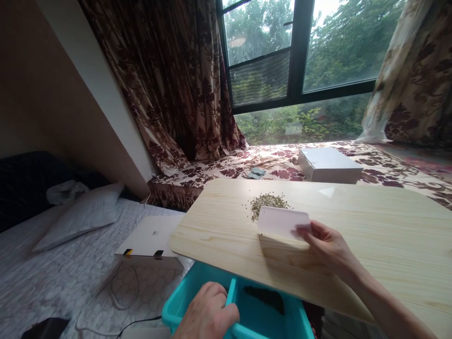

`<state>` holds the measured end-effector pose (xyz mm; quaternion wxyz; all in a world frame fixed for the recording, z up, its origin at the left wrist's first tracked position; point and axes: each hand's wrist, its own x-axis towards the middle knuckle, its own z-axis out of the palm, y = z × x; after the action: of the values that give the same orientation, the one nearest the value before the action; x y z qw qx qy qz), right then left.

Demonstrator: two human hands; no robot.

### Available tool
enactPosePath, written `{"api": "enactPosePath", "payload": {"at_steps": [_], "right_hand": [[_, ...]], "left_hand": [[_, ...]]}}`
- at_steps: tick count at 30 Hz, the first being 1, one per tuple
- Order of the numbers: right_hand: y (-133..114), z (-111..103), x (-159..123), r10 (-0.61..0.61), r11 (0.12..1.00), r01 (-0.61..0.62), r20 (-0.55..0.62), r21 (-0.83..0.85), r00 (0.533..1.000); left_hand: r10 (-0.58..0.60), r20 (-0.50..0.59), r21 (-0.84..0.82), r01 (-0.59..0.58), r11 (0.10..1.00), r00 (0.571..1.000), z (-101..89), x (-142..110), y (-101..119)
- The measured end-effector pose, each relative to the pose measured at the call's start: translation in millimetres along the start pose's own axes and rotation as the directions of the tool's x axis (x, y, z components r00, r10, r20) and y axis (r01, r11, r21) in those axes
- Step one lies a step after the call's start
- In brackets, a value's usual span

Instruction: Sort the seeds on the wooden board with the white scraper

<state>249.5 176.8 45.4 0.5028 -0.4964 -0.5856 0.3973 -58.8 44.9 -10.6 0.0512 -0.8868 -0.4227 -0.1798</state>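
My right hand (326,242) pinches a pale, flat plastic scraper (280,221) by its right end. The scraper stands tilted just above the light wooden tabletop (219,226). Behind its upper edge lies a loose heap of small greenish-brown seeds (268,201), with several grains strewn around. Below the table's front edge is a teal two-compartment bin (233,292). My left hand (208,310) grips it near the divider, thumb on the right and fingers reaching into the left compartment, their tips hidden. Dark material (264,297) lies in the right compartment.
A white box (330,165) sits on the floral window seat (226,169) beside a small folded cloth (256,173). To the left, a white carton (151,238), a pillow (81,214) and cables (113,294) lie on the bed.
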Motion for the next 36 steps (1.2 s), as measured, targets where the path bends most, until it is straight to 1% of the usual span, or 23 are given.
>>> {"api": "enactPosePath", "payload": {"at_steps": [3,6,9,11,14,15,17,19,21,24,25,26,27,29,31,32,34,36], "right_hand": [[0.0,0.5,-9.8,0.041,0.999,-0.040,0.028,-0.020,0.999],[-8.1,-2.7,-23.6,0.086,0.996,-0.084,0.088,-0.024,0.992],[-16.2,-7.3,-30.9,0.110,0.993,-0.113,0.149,0.012,0.983],[-18.0,-8.8,-29.1,0.101,0.994,-0.106,0.122,0.033,0.987],[-15.2,-7.0,-20.8,0.056,0.997,-0.058,0.029,0.054,0.998],[-13.7,-5.8,-18.6,0.049,0.997,-0.050,0.016,0.052,0.999],[-11.9,-3.7,-17.5,0.059,0.998,-0.059,0.030,0.024,0.998],[-13.2,-3.0,-21.7,0.080,0.997,-0.079,0.061,-0.008,0.995],[-17.6,-4.4,-29.5,0.096,0.995,-0.094,0.116,-0.016,0.989],[-26.2,-10.1,-39.9,0.119,0.992,-0.123,0.262,-0.001,0.958],[-28.2,-12.7,-40.9,0.121,0.992,-0.129,0.288,0.009,0.950],[-29.4,-15.3,-40.2,0.119,0.991,-0.130,0.287,0.021,0.951],[-29.6,-17.9,-37.5,0.114,0.991,-0.126,0.256,0.032,0.960],[-27.8,-21.8,-27.1,0.094,0.993,-0.102,0.123,0.057,0.988],[-24.3,-23.1,-12.7,0.070,0.994,-0.068,-0.024,0.084,0.997],[-22.7,-22.5,-5.4,0.059,0.995,-0.053,-0.074,0.088,0.995],[-21.0,-19.1,7.2,0.049,0.996,-0.039,-0.115,0.086,0.992],[-21.3,-13.7,15.5,0.042,0.997,-0.035,-0.104,0.072,0.994]], "left_hand": [[0.001,0.009,-0.026,0.000,1.000,1.000,-2.6,0.9,-0.9],[-0.002,0.049,-0.059,0.005,0.998,0.999,-6.8,2.0,-1.1],[-0.011,0.086,-0.073,0.018,0.997,0.996,-10.2,2.7,-0.6],[-0.024,0.090,-0.071,0.030,0.997,0.996,-10.7,2.5,-0.4],[-0.028,0.087,-0.070,0.034,0.997,0.996,-9.9,1.5,-0.8],[-0.021,0.083,-0.066,0.027,0.997,0.996,-9.6,1.1,-1.1],[-0.012,0.082,-0.054,0.016,0.998,0.997,-9.8,0.7,-1.3],[-0.015,0.097,-0.053,0.021,0.998,0.995,-11.1,0.7,-1.0],[-0.026,0.111,-0.063,0.033,0.997,0.993,-12.9,1.2,-0.3],[-0.028,0.112,-0.078,0.037,0.996,0.993,-14.6,2.0,0.6],[-0.028,0.111,-0.079,0.037,0.996,0.993,-14.8,2.1,0.7],[-0.030,0.110,-0.079,0.038,0.996,0.993,-14.8,2.3,0.8],[-0.029,0.107,-0.079,0.037,0.996,0.994,-14.6,2.4,0.9],[-0.026,0.098,-0.073,0.033,0.997,0.995,-14.2,2.6,1.2],[-0.015,0.097,-0.070,0.022,0.997,0.995,-13.3,2.6,1.6],[-0.008,0.095,-0.069,0.015,0.998,0.995,-12.5,2.5,1.9],[-0.001,0.072,-0.062,0.005,0.998,0.997,-9.6,2.1,2.1],[0.001,0.019,-0.046,0.000,0.999,1.000,-5.5,1.4,1.8]]}}
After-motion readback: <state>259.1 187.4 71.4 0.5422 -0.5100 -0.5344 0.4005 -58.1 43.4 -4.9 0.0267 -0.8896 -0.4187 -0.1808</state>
